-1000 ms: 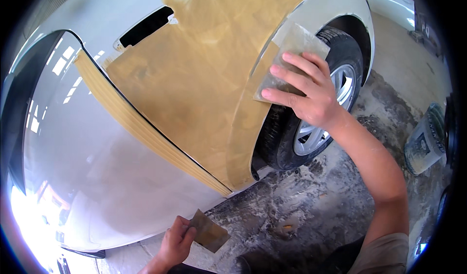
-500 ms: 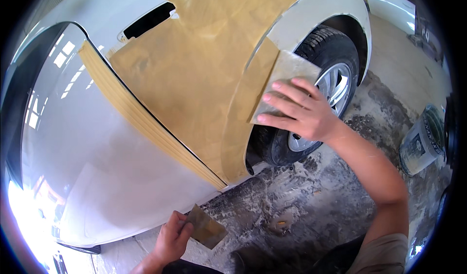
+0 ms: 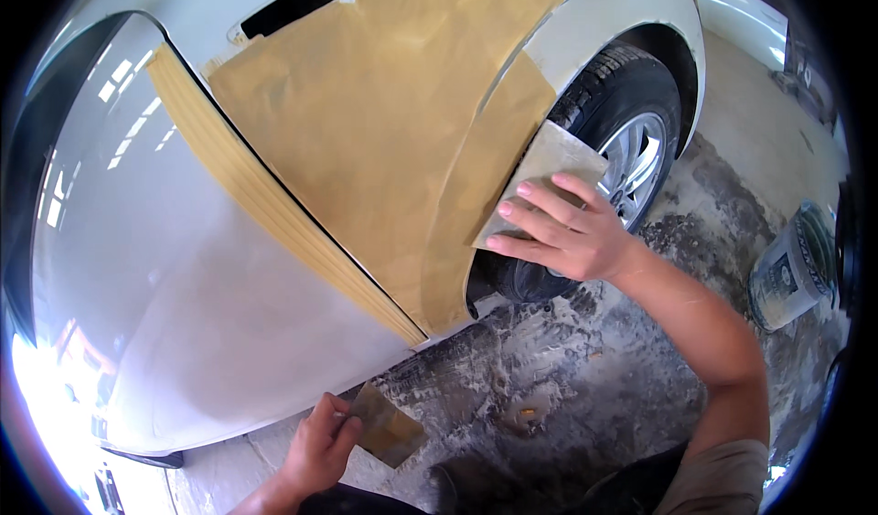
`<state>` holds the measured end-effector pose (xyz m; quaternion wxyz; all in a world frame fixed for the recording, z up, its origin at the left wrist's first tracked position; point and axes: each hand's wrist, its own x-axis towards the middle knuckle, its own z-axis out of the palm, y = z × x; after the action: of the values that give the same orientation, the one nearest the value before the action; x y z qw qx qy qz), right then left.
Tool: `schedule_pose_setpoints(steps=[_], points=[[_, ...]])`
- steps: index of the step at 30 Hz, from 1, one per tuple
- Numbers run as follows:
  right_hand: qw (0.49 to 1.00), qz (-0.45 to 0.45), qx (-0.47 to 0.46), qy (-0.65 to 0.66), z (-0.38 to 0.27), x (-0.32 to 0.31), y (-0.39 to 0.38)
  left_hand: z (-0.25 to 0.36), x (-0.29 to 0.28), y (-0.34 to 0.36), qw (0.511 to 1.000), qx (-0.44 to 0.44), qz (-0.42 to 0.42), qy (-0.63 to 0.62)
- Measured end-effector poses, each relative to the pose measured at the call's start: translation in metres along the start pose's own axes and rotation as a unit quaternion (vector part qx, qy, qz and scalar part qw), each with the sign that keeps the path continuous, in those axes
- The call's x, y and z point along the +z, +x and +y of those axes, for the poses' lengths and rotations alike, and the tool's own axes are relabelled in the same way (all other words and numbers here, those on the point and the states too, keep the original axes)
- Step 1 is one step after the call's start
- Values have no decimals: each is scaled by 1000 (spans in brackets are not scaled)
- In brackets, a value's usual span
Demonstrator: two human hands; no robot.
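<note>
My right hand grips a flat, greyish rectangular putty spreader, fingers spread over its face. The spreader's long edge lies along the wheel-arch lip of a white car, in front of the tyre. Tan body filler covers the car panel, and a smooth band of it follows the arch beside the spreader. Low at the left, my left hand pinches a smaller spreader by one corner; it is smeared with tan filler and held above the floor.
Layered yellow masking tape runs along the door edge. A dark opening sits in the upper panel. On the stained concrete floor, a bucket stands at the right. Another white car part shows at the upper right.
My right hand has drawn its spreader slightly outward toward the tyre, baring more of the tan band along the arch. My left hand keeps its spreader nearly in place. The view has shifted slightly.
</note>
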<state>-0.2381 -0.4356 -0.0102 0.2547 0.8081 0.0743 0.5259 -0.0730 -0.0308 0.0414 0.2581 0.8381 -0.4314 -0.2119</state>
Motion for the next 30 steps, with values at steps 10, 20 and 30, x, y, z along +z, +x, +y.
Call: schedule_pose_setpoints(steps=[10, 20, 30], points=[[999, -15, -22, 30, -8, 8, 0, 4, -1, -4, 1000, 1, 0, -2], [999, 37, -33, 11, -7, -5, 51, 8, -3, -5, 1000, 2, 0, -26], [1000, 9, -10, 4, -5, -3, 45, -1, -7, -10, 999, -9, 9, -45]])
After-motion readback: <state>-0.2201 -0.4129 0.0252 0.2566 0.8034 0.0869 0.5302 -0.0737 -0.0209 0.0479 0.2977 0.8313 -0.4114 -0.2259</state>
